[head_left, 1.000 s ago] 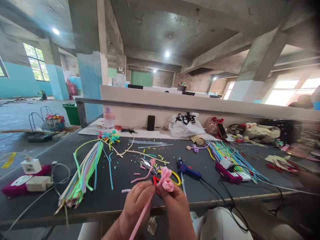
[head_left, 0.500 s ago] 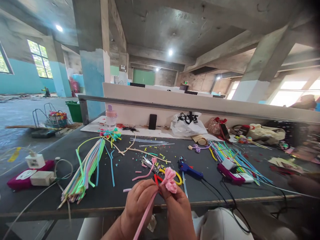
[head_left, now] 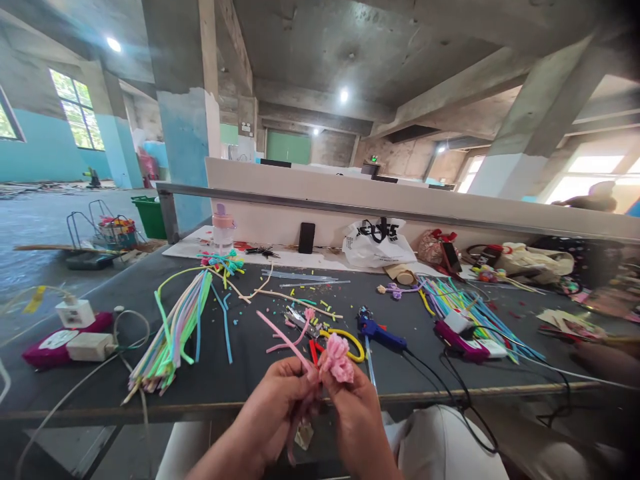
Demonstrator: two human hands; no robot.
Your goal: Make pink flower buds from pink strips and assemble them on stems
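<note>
A fuzzy pink pipe-cleaner flower (head_left: 338, 360) is pinched in my right hand (head_left: 356, 410), its bunched loops facing up. My left hand (head_left: 274, 399) is closed on a pink pipe cleaner (head_left: 281, 335), with one end sticking up and left past the fingers and more hanging below. Both hands meet just under the flower; where the stem joins it is hidden by my fingers. Behind them lies a tool with yellow and red handles (head_left: 356, 339), partly covered. Near it rests another pink piece (head_left: 309, 315) with a bunched end. A blue glue gun (head_left: 383, 338) lies to the right.
Bundles of pastel pipe cleaners lie left (head_left: 175, 333) and right (head_left: 460, 303). Purple power strips (head_left: 37, 357) with cords flank both sides. A phone (head_left: 307, 238), a bottle (head_left: 223, 230) and a white bag (head_left: 377, 243) stand at the back. Small cut scraps dot the black tabletop.
My left hand has turned and opened out its grip line; the pink pipe cleaner, earlier trailing down toward me, now has an end pointing up and left. The flower stays in my right hand.
</note>
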